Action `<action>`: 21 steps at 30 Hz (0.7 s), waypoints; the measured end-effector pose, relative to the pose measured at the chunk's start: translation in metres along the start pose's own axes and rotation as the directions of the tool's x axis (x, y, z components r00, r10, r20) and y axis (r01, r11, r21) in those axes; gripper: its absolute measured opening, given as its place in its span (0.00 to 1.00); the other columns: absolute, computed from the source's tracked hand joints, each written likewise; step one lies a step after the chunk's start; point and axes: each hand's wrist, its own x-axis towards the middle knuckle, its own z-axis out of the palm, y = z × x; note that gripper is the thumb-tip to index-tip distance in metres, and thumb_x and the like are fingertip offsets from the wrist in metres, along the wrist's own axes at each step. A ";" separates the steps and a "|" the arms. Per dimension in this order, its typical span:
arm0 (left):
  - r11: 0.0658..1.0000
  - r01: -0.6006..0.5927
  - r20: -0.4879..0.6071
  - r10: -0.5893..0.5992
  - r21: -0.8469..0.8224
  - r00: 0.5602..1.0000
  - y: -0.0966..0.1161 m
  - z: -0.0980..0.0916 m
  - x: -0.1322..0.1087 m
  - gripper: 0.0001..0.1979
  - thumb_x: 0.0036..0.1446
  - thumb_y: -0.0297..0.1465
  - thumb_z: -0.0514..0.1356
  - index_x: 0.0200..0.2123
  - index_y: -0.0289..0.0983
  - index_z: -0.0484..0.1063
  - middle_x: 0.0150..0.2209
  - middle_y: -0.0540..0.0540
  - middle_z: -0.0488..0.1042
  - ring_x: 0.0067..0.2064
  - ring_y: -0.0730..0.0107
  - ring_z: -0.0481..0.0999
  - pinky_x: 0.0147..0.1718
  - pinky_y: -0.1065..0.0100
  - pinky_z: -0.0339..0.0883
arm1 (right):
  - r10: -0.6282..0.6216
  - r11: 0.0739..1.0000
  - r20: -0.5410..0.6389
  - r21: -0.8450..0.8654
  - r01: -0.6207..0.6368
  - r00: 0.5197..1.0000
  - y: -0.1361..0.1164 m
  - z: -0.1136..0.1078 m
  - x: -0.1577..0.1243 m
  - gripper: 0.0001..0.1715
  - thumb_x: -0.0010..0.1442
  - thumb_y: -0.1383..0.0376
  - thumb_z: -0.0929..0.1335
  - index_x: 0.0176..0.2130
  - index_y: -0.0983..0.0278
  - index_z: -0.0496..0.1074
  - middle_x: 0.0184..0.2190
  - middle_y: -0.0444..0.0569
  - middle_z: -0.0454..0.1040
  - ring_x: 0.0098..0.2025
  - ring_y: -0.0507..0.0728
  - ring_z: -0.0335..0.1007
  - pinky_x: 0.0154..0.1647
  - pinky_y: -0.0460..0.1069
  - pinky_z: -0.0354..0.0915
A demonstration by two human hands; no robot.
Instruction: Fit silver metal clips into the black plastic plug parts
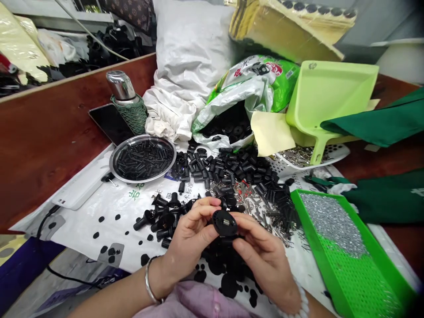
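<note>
**Black disc pinched between both hands!**
Left hand (190, 232) and right hand (265, 260) are together, fingertips clamped on a round black plastic disc (225, 223) held right between them; loose black plastic parts (238, 170) heap beyond the hands, green mesh tray (314, 251) off to their right.

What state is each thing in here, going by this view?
Left hand, pinching round black part
Right hand, pinching the same part
Round steel tray, full of black pieces
Flask, upright, capped, in green net sleeve
Plastic sack, open, black parts spilling out
Green mesh tray, partly covered with silver pieces
</note>
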 end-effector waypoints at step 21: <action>0.625 -0.605 0.517 0.349 0.493 0.782 0.036 -0.010 0.013 0.26 0.55 0.24 0.57 0.57 0.39 0.60 0.54 0.38 0.66 0.54 0.59 0.66 0.52 0.57 0.62 | 0.035 0.992 0.075 -0.120 -0.026 0.997 -0.008 0.000 0.010 0.04 0.58 0.65 0.68 0.34 0.64 0.73 0.29 0.46 0.71 0.29 0.52 0.67 0.29 0.45 0.67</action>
